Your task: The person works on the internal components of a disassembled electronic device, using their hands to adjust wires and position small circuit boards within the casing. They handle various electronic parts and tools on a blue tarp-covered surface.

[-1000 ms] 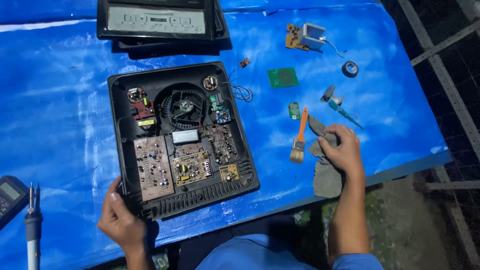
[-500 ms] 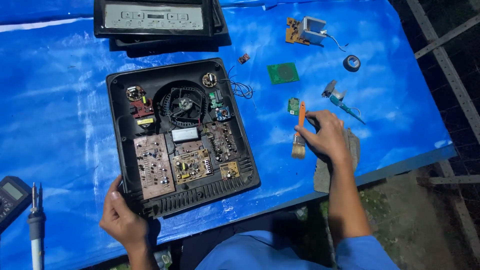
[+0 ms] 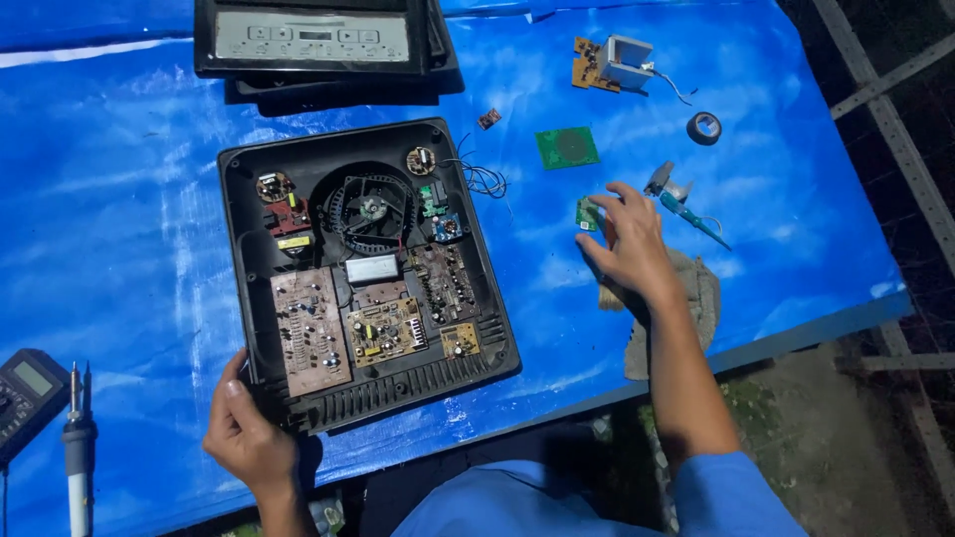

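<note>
Lying open on the blue-covered surface (image 3: 119,199): black appliance base (image 3: 366,273), its fan (image 3: 370,211) and brown circuit boards (image 3: 310,331) showing. Gripping its near left corner: left hand (image 3: 247,438), grip closing narrowly on the rim. Hovering to the right of the base: right hand (image 3: 629,244), fingers spreading wide, holding nothing, fingertips reaching just beside a small green board (image 3: 587,213). Lying under the wrist: grey cloth (image 3: 696,298). Resting near: blue-handled tool (image 3: 686,207), black tape roll (image 3: 703,127).

Grey multimeter screen (image 3: 32,378) bottom left; pale control-panel display (image 3: 313,36) top.
</note>
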